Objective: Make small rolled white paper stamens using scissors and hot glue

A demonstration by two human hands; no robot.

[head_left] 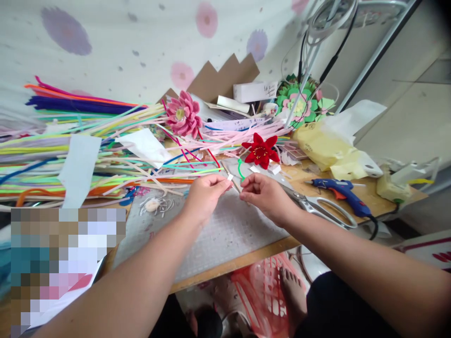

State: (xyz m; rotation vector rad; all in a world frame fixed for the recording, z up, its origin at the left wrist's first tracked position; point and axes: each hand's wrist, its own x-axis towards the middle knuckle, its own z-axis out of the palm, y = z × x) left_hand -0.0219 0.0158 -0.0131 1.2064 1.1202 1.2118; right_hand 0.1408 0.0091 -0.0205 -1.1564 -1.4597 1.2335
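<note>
Over the grey cutting mat (pixel 218 249), my left hand (pixel 206 195) is closed in a pinch on a small white strip (pixel 230 177), perhaps paper or tape. My right hand (pixel 262 195) pinches the lower end of a thin brown stick (pixel 226 170), which slants up and left past the strip. Just behind my right hand a green pipe cleaner (pixel 240 165) curves upward; whether my fingers touch it I cannot tell. A red fuzzy flower (pixel 261 151) with yellow centre strands lies beyond, with small white scraps (pixel 276 169) beside it.
Scissors (pixel 329 212) and a blue glue gun (pixel 343 191) lie right of the mat. Bundled pipe cleaners (pixel 42 150) fill the left side. A pink flower (pixel 183 114), a white box (pixel 255 91) and a yellow bag (pixel 322 145) stand behind. A wooden table edge (pixel 232 267) runs in front.
</note>
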